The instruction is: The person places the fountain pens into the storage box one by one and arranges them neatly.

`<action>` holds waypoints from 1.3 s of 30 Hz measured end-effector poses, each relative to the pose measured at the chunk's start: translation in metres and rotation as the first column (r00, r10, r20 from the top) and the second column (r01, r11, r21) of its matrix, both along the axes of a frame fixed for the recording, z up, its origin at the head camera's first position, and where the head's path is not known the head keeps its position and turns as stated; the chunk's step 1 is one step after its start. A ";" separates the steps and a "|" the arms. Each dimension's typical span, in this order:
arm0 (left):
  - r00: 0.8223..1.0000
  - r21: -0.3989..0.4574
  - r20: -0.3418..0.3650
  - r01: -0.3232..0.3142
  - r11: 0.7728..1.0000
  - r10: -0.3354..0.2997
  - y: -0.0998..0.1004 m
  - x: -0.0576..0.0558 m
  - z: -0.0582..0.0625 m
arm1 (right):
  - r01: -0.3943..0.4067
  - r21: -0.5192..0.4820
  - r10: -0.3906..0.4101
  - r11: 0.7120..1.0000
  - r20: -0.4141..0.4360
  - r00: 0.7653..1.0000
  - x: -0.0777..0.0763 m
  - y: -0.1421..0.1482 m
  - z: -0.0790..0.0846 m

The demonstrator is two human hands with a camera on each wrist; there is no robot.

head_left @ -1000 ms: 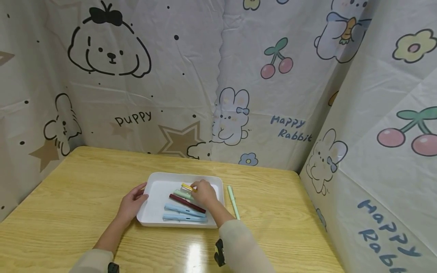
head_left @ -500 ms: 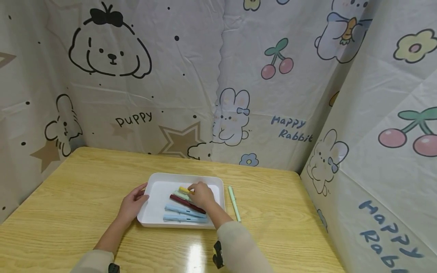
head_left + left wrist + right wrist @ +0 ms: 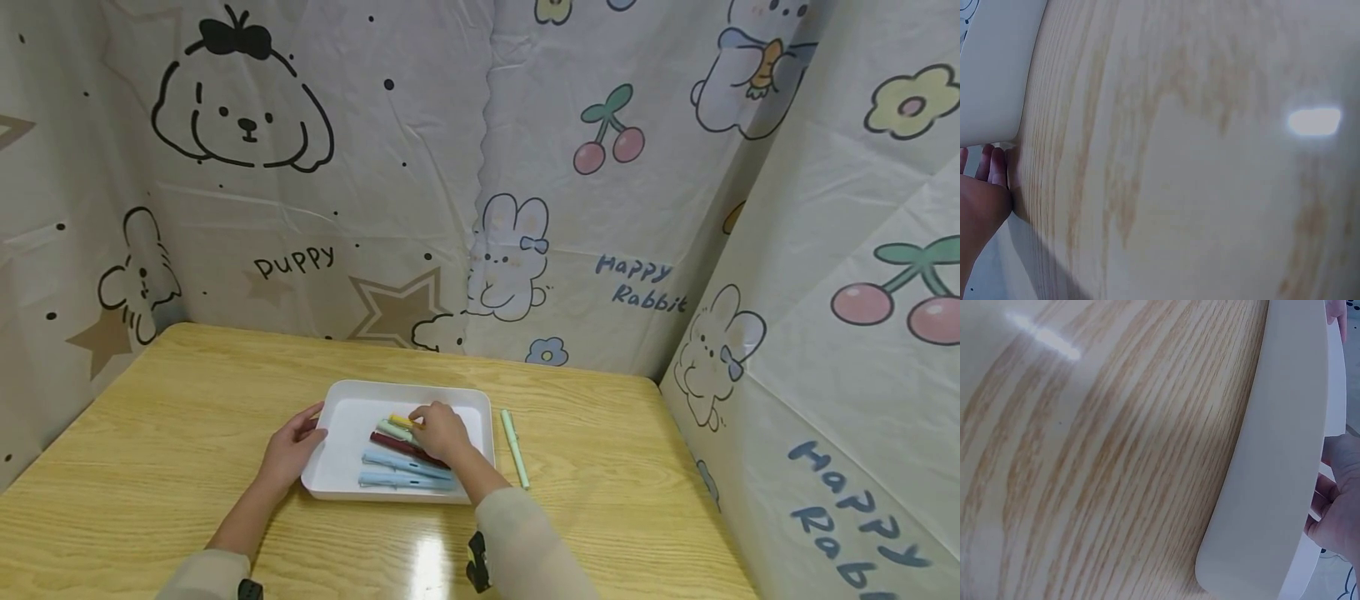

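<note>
In the head view, a shallow white tray (image 3: 342, 433) stands on the wooden table. My left hand (image 3: 291, 447) holds its left edge, thumb at the rim and fingers along the outside. Over the tray, my right hand (image 3: 442, 433) pinches a yellow pen (image 3: 399, 421) between thumb and fingers, which hide its right end. Close below it lie a light green pen (image 3: 392, 431), a dark red pen (image 3: 401, 446) and two light blue pens (image 3: 401, 462), roughly side by side. In the right wrist view, the tray's wall (image 3: 1272, 462) covers the pens.
Another light green pen (image 3: 514, 450) lies on the table (image 3: 600, 483), just right of the tray. Printed cloth (image 3: 420, 183) hangs behind the table and along both sides.
My right hand has moved slightly left and toward me with the yellow pen, bringing it beside the green pen. The green and dark red pens have shifted slightly left. My left hand stays put.
</note>
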State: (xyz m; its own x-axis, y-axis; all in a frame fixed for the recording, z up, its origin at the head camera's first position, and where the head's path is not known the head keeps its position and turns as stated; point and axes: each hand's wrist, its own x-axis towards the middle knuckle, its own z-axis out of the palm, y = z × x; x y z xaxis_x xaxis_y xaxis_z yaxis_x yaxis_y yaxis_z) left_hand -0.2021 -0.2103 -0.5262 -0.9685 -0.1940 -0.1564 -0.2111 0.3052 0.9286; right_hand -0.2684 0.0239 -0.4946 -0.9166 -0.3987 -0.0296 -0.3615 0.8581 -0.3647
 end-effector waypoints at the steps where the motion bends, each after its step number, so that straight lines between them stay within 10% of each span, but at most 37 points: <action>1: 1.000 0.002 0.002 0.001 1.000 -0.001 0.000 0.000 0.000 | 0.000 -0.005 0.000 1.000 0.002 1.000 0.000 0.000 0.000; 39: 1.000 0.001 -0.017 0.001 1.000 -0.001 0.000 0.001 0.000 | -0.042 -0.172 0.047 0.984 0.025 0.999 0.004 0.022 0.033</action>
State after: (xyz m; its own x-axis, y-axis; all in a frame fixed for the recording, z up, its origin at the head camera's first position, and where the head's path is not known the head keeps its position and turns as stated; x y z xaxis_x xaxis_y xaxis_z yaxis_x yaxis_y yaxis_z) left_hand -0.2006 -0.2102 -0.5260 -0.9712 -0.1932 -0.1397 -0.1946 0.3044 0.9324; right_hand -0.2647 0.0462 -0.4619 -0.8974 -0.4408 0.0163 -0.3851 0.7650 -0.5162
